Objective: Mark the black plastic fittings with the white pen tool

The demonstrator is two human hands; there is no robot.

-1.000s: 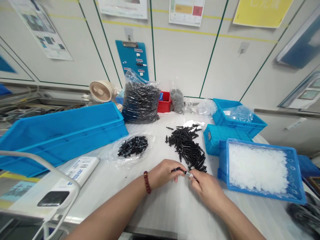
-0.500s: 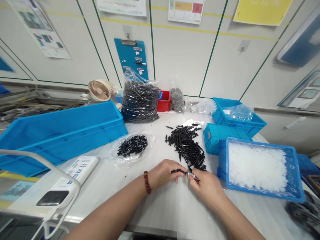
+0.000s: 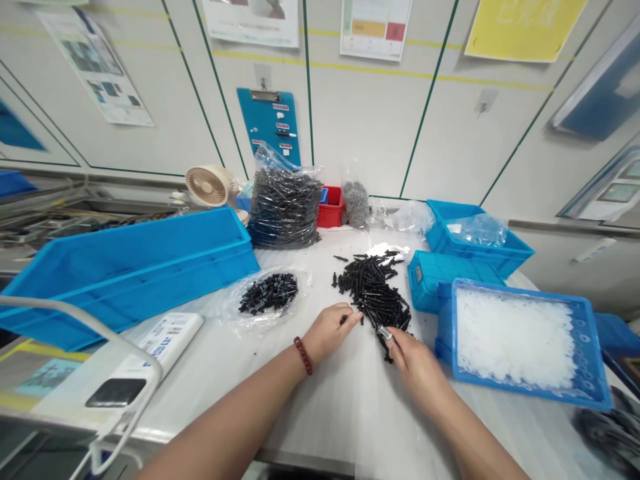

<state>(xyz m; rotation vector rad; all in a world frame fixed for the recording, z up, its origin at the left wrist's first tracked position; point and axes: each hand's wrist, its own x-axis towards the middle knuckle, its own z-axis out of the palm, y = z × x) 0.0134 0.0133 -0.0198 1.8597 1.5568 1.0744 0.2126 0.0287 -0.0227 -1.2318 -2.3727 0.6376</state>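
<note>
My left hand (image 3: pixel 329 331), with a red bead bracelet (image 3: pixel 303 355) at the wrist, is closed on a small black part (image 3: pixel 343 320), mostly hidden by the fingers. Just to its right, my right hand (image 3: pixel 417 363) grips a short silver metal tool (image 3: pixel 385 332) between thumb and fingers. The tool's tip is over the near end of a pile of slim black rod-like parts (image 3: pixel 375 287). Left of the pile, an open clear plastic bag (image 3: pixel 235 313) holds small black parts with grey bands (image 3: pixel 270 293).
At right, a blue bin (image 3: pixel 525 389) holds small translucent white rings (image 3: pixel 515 337); other blue bins (image 3: pixel 453 275) stand behind it. A long blue bin (image 3: pixel 125 267) and a white device (image 3: pixel 175 340) with a cable are left. A large bag of black parts (image 3: pixel 285 207) stands at the back.
My hands have moved apart; the black part that stretched between them now shows only at my left hand. The right hand's tool has turned toward the pile. The view has tilted slightly upward.
</note>
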